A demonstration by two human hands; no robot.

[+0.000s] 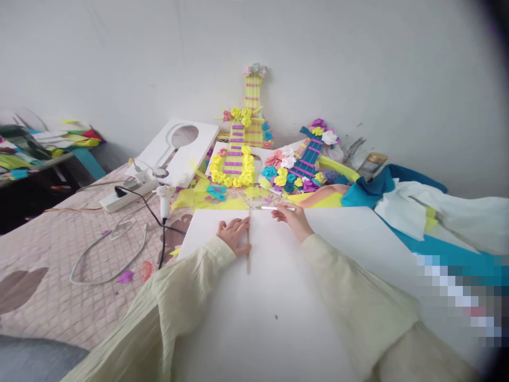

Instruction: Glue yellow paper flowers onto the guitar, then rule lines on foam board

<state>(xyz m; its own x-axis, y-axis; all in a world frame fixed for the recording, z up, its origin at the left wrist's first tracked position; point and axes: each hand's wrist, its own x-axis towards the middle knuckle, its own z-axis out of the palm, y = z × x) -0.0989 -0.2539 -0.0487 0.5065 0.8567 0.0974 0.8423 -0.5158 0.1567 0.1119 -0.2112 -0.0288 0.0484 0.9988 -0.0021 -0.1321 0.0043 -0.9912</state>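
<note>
While the half-open left hand (234,234) presses one stick (248,264) against one white board (274,286), the right hand (292,218) pinches one pen-like tool (267,208). Three flowered crafts (234,154) sit beyond.

Stick (248,237) on board (278,289), scraps (191,199) behind

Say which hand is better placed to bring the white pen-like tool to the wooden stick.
Probably the right hand: it holds the white pen-like tool, tip pointing toward the wooden stick. The left hand rests on that stick over the white board, so it seems better for steadying.
</note>
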